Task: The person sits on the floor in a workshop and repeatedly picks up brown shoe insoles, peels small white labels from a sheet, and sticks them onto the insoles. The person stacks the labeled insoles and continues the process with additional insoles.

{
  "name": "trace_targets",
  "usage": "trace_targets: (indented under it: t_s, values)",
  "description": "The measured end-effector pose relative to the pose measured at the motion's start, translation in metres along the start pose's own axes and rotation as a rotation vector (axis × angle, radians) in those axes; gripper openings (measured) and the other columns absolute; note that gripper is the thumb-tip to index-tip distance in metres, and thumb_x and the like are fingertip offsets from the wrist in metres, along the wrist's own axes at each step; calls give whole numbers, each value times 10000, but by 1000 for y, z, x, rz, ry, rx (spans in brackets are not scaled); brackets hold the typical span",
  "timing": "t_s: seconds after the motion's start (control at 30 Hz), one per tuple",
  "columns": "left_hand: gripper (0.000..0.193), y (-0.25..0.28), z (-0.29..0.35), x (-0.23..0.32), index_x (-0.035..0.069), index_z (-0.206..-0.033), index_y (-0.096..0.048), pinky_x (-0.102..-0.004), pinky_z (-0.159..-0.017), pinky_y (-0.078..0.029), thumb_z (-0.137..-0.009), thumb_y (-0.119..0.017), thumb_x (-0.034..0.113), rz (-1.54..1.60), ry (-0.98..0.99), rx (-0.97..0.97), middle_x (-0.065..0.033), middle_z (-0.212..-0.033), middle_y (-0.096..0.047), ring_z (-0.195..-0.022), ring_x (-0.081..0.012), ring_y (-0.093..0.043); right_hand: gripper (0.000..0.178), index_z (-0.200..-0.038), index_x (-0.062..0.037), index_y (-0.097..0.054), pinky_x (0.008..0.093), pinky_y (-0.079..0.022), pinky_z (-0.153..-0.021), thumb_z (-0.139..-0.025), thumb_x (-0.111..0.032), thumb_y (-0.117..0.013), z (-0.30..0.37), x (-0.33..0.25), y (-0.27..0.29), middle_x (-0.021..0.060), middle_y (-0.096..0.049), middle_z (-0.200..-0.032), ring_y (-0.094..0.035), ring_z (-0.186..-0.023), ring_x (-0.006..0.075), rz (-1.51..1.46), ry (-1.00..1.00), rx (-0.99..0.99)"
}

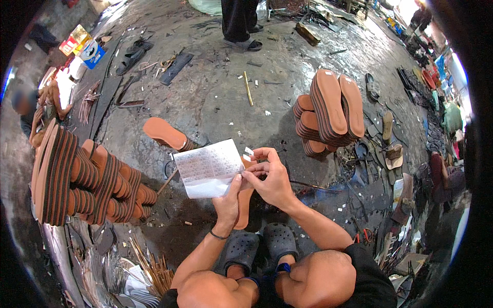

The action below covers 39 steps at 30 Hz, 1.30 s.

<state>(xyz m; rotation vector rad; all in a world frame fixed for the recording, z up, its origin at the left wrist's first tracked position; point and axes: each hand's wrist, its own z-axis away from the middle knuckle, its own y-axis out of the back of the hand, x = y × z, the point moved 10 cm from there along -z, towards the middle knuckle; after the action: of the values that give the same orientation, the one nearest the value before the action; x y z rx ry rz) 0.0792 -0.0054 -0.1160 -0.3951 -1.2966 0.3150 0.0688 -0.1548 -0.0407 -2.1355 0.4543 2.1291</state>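
My left hand grips a white sheet of small printed stickers by its lower right corner, thumb on top. Thumb and fingers of my right hand pinch together at the sheet's right edge. Two small white stickers show at the tip of my right index finger. Beneath my hands a brown shoe sole stands out, partly covered by the sheet and fingers. Beyond the sheet lies a short stack of brown soles.
Striped stacks of soles rise at my left. Another pile of soles, its top pair bearing small white stickers, sits ahead on the right. Scraps and sandals litter the floor. A person's legs stand ahead; another person sits far left.
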Motion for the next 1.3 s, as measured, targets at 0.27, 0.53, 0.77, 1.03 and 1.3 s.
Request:
trace_targets:
  t_s: [0.27,0.53,0.77,1.03,1.3]
  values:
    - [249,-2,7,-4,-43,-1166,-627,-282,-894,-518,-938,-647,54,-75,32,-7,-104,-1143,-654,-1030,-165,-634,440,-1187,45,-449,294,-601,-734,-827,42,-702,0,3,1,153,-544,-1139,-665,-948,187,-73,-31,0]
    - [268,-6,10,5,-48,-1187,-636,-285,-921,-503,-949,-639,75,-211,-56,-90,-97,-1171,-653,-1050,-164,-626,436,-1191,26,-468,309,-578,-707,-805,85,-661,-2,-3,-1,131,-560,-1104,-658,-897,192,12,21,-28]
    - [266,-6,15,12,-37,-1196,-630,-296,-904,-496,-987,-592,123,-232,21,13,-81,-1157,-647,-1046,-149,-606,506,-1252,39,-430,275,-596,-731,-806,101,-662,-4,-5,-7,132,-484,-1166,-620,-940,172,11,-4,-101]
    - [269,-3,12,6,-15,-1195,-619,-282,-896,-487,-998,-577,163,-111,21,10,-71,-1152,-631,-1056,-144,-589,559,-1266,34,-426,321,-620,-782,-798,31,-731,-2,-9,-3,159,-422,-1205,-654,-996,232,9,60,14]
    - [282,-13,17,13,37,-1123,-656,-205,-667,-409,-952,-663,261,-89,43,21,-3,-1048,-640,-847,-61,-545,559,-1277,26,-416,303,-615,-769,-804,77,-709,-3,-3,-3,156,-443,-1240,-640,-991,202,5,-4,-12]
